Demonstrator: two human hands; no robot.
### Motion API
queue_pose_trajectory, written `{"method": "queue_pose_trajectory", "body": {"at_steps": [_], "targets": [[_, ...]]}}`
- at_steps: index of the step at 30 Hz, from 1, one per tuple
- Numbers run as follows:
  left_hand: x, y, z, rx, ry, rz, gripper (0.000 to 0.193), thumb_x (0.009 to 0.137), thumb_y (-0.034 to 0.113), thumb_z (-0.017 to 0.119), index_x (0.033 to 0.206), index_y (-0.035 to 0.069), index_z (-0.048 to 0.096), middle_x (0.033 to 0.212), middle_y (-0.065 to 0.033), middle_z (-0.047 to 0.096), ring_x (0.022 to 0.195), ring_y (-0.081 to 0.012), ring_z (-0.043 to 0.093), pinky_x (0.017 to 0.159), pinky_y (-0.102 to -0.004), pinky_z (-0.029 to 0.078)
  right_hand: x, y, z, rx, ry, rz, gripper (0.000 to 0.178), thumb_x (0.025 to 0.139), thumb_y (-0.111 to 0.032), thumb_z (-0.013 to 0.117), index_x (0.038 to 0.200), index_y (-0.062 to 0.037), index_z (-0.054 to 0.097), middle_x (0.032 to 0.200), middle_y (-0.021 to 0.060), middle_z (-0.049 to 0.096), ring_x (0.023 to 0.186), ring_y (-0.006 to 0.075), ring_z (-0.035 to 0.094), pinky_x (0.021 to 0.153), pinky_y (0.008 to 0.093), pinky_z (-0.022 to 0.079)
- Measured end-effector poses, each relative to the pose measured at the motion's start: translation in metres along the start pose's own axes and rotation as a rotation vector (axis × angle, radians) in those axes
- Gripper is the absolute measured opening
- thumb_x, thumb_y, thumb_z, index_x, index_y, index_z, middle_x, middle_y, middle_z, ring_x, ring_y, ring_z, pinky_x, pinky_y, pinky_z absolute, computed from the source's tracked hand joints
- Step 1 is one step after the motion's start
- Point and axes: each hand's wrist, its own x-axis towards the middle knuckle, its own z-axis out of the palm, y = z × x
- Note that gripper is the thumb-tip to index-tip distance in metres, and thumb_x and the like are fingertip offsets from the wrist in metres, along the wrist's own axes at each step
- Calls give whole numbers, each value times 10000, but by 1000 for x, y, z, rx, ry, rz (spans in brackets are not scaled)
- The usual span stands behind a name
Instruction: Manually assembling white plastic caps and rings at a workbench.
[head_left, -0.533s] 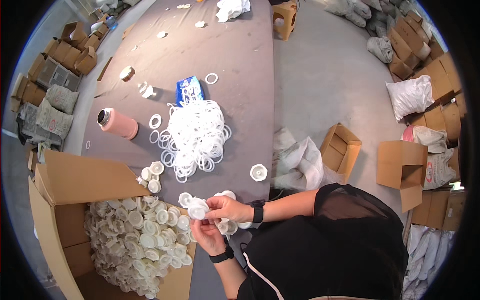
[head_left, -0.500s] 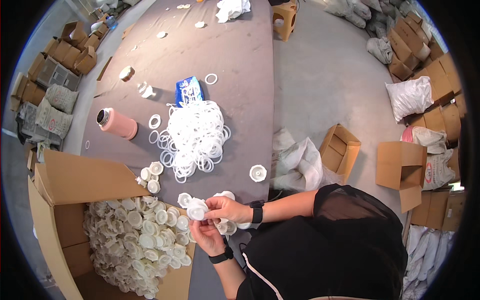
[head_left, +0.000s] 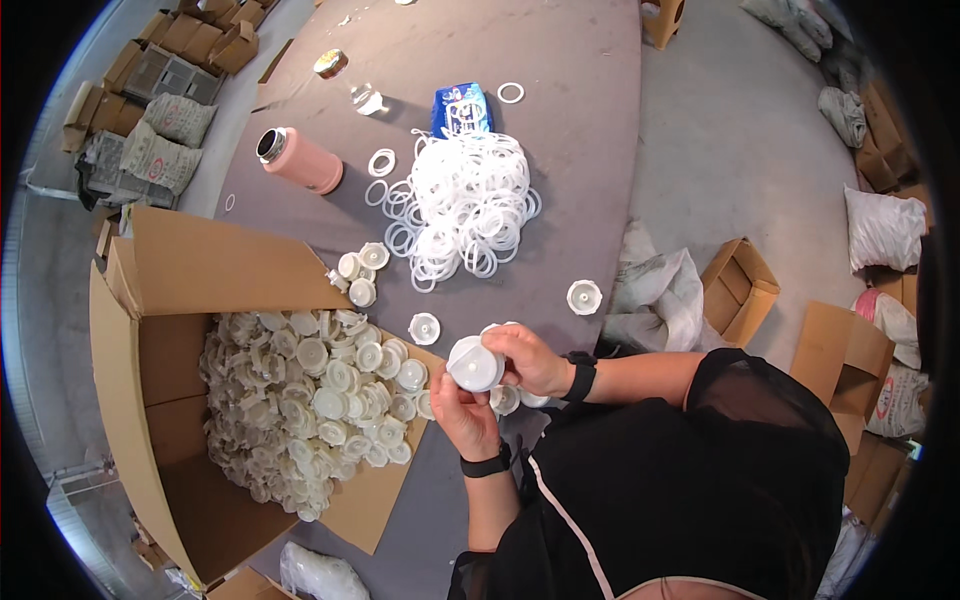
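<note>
Both of my hands hold one round white plastic cap (head_left: 475,365) over the near edge of the table, its flat face up. My left hand (head_left: 465,418) grips it from the lower left, thumb along the rim. From the right, my right hand (head_left: 528,358) pinches its other side with thumb and fingers. More white caps lie partly hidden under and behind my right hand, including one cap (head_left: 505,400) just below it. A single ridged cap (head_left: 424,329) rests a little beyond my hands. Farther off sits a pile of thin white rings (head_left: 470,200).
At left, an open cardboard box (head_left: 225,262) is heaped with white caps (head_left: 300,400). Several caps sit by its flap, and a lone cap (head_left: 584,297) near the table's right edge. Beyond are a pink bottle (head_left: 305,162), a blue packet (head_left: 461,108) and a clear jar (head_left: 367,99).
My view has shifted, so the table contents appear lower left to right and higher up. Both hands still hold the cap, whose flat face now shows more fully.
</note>
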Motion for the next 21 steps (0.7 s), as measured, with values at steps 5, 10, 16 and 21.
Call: {"method": "queue_pose_trajectory", "body": {"at_steps": [5, 10, 16, 21], "targets": [[-6, 3, 22, 79, 256, 121, 192, 811, 181, 508, 899, 11, 497, 817, -75, 565, 671, -139, 567, 542, -203, 461, -2, 2, 5, -99, -9, -26, 259, 859, -234, 434, 706, -54, 539, 529, -37, 456, 380, 16, 334, 344, 171, 249], [-8, 8, 18, 9, 48, 99, 166, 815, 195, 504, 840, 32, 488, 696, -52, 548, 453, -66, 460, 391, -168, 356, -3, 2, 8, -89, -47, -31, 280, 861, -252, 438, 728, -44, 569, 527, -40, 474, 384, 12, 350, 345, 166, 262], [-11, 9, 21, 75, 79, 129, 155, 825, 191, 477, 777, 43, 471, 582, -30, 506, 350, -42, 347, 320, -165, 257, -6, 0, 9, -47, -43, 17, 290, 858, -260, 454, 676, -59, 556, 531, -34, 500, 393, 11, 387, 344, 160, 276], [-6, 15, 14, 209, 86, 22, 189, 820, 181, 501, 684, 54, 471, 542, -10, 488, 360, -38, 370, 322, -167, 278, -7, 1, 2, -147, -84, 81, 292, 850, -267, 467, 653, -65, 544, 533, -41, 484, 393, 11, 377, 342, 165, 281]]}}
